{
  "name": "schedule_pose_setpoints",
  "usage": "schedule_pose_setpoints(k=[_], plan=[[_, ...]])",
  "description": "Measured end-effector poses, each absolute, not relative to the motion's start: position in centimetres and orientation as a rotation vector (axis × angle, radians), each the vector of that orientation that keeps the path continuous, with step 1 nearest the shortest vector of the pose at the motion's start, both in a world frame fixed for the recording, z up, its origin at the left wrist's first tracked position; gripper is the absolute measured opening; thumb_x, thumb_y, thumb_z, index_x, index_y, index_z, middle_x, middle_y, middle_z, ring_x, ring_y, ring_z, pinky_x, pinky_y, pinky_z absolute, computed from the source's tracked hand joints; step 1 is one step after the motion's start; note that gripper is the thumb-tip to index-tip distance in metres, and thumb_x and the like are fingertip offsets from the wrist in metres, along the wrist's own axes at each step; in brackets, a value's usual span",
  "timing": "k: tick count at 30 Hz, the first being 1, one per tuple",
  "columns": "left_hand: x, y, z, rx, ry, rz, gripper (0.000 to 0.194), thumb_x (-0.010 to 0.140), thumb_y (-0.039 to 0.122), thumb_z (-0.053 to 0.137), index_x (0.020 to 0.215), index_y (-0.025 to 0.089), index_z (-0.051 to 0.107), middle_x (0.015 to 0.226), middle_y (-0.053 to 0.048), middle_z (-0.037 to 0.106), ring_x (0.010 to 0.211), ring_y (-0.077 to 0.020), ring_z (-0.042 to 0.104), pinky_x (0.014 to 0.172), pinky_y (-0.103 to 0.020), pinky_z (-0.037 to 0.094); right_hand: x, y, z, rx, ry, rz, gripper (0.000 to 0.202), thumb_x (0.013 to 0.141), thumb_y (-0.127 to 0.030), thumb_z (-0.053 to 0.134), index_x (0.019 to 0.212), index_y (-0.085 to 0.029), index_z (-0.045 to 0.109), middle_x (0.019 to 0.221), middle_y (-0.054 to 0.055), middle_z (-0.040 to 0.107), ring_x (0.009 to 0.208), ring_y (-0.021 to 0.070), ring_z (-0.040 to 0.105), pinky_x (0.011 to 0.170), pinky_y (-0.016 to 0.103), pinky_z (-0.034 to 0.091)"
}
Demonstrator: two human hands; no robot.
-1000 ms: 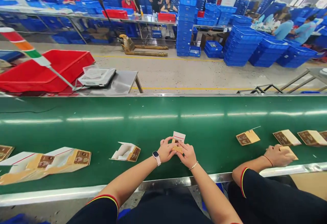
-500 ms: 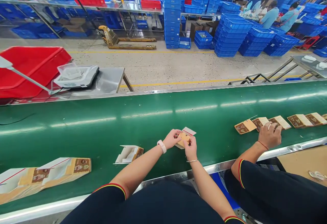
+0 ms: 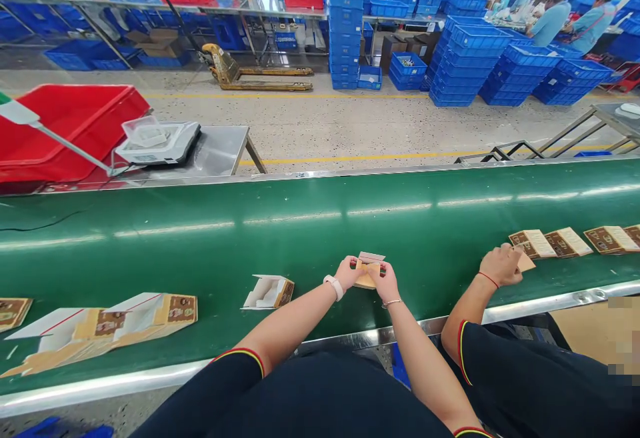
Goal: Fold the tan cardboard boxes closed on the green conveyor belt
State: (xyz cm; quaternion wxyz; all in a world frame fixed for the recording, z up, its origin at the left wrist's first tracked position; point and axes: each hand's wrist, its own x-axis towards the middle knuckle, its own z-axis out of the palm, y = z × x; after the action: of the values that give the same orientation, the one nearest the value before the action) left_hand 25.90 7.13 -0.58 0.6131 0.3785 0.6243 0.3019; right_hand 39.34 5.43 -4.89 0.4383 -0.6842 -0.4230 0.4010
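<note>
Between my two hands is a small cardboard box (image 3: 368, 279), its tan side facing me and a white flap with a red line raised at the back. My left hand (image 3: 347, 274) grips its left end, and my right hand (image 3: 387, 282) grips its right end. Both thumbs press near the middle of the tan panel. Left of my forearm, an open brown-and-white box (image 3: 270, 291) sits on the green conveyor belt (image 3: 310, 225). Further left stand joined-looking open boxes (image 3: 145, 321) with red-lined white flaps.
At the right, a co-worker's hand (image 3: 503, 265) holds another carton beside a row of brown printed cartons (image 3: 565, 243). Across the belt are a scale (image 3: 160, 145) on a metal table and a red bin (image 3: 75, 131). Stacked blue crates (image 3: 345, 25) and a pallet jack (image 3: 225, 68) stand beyond.
My hands have levelled the box and now hold it at both ends, thumbs on the tan panel. The co-worker's hand has drawn a carton left from the row. The view has shifted slightly.
</note>
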Motion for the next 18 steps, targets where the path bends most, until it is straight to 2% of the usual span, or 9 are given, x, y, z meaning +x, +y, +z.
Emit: schedule_pose_setpoints(k=[5,8,10,12,14,16,18], plan=[[27.1,7.1,0.2,0.800,1.425,0.682,0.042,0.065,0.028,0.077,0.099,0.016,0.055,0.098,-0.010,0.062,0.081,-0.0167,0.061,0.070,-0.027,0.049,40.6,6.0,-3.8,-1.699,-1.077,0.952,0.030,0.068,-0.044,0.063,0.084,-0.019,0.059,0.081,0.007,0.065,0.065,0.0183,0.061,0.056,0.030,0.052],[25.8,3.9,0.7,0.803,1.425,0.723,0.041,0.069,0.033,0.073,0.102,0.016,0.056,0.098,-0.009,0.063,0.080,-0.0153,0.060,0.069,-0.025,0.047,41.8,4.9,-2.2,-1.688,-1.125,0.861,0.033,0.078,-0.046,0.054,0.094,-0.017,0.059,0.089,0.010,0.064,0.080,0.0214,0.062,0.067,0.034,0.052],[23.0,0.3,0.7,0.901,1.318,0.650,0.030,0.071,0.035,0.069,0.093,0.016,0.060,0.085,-0.004,0.065,0.071,-0.0133,0.058,0.063,-0.024,0.045,41.8,3.3,-1.1,-1.645,-1.247,0.679,0.035,0.083,-0.044,0.049,0.103,-0.016,0.056,0.099,0.013,0.062,0.093,0.0243,0.060,0.077,0.040,0.051],[18.9,-3.5,0.4,1.041,1.211,0.418,0.022,0.070,0.036,0.067,0.075,0.016,0.061,0.065,0.000,0.062,0.061,-0.0135,0.056,0.057,-0.024,0.043,40.7,1.3,-0.3,-1.510,-1.445,0.502,0.034,0.084,-0.040,0.051,0.108,-0.016,0.054,0.107,0.015,0.059,0.102,0.0266,0.057,0.085,0.046,0.048],[14.6,-6.6,0.2,1.099,1.487,0.409,0.022,0.073,0.038,0.062,0.067,0.017,0.059,0.061,0.000,0.060,0.062,-0.0154,0.057,0.059,-0.026,0.044,38.4,-0.1,0.0,-1.289,-1.693,0.520,0.032,0.082,-0.036,0.054,0.110,-0.019,0.054,0.109,0.014,0.059,0.103,0.0263,0.057,0.088,0.047,0.046],[11.0,-7.9,0.2,1.111,1.881,0.605,0.023,0.076,0.039,0.057,0.080,0.017,0.062,0.079,-0.004,0.066,0.077,-0.0198,0.061,0.067,-0.029,0.047,35.6,-0.5,-0.2,-1.061,-1.942,0.653,0.036,0.082,-0.034,0.054,0.116,-0.022,0.054,0.113,0.012,0.060,0.107,0.0258,0.056,0.091,0.047,0.045],[8.7,-7.3,0.6,1.220,2.062,0.823,0.036,0.076,0.039,0.057,0.105,0.018,0.060,0.110,-0.010,0.063,0.104,-0.0252,0.058,0.081,-0.035,0.047,32.8,0.2,-0.4,-0.921,-2.134,0.725,0.046,0.081,-0.036,0.055,0.125,-0.023,0.051,0.121,0.012,0.059,0.114,0.0278,0.052,0.095,0.048,0.042]])
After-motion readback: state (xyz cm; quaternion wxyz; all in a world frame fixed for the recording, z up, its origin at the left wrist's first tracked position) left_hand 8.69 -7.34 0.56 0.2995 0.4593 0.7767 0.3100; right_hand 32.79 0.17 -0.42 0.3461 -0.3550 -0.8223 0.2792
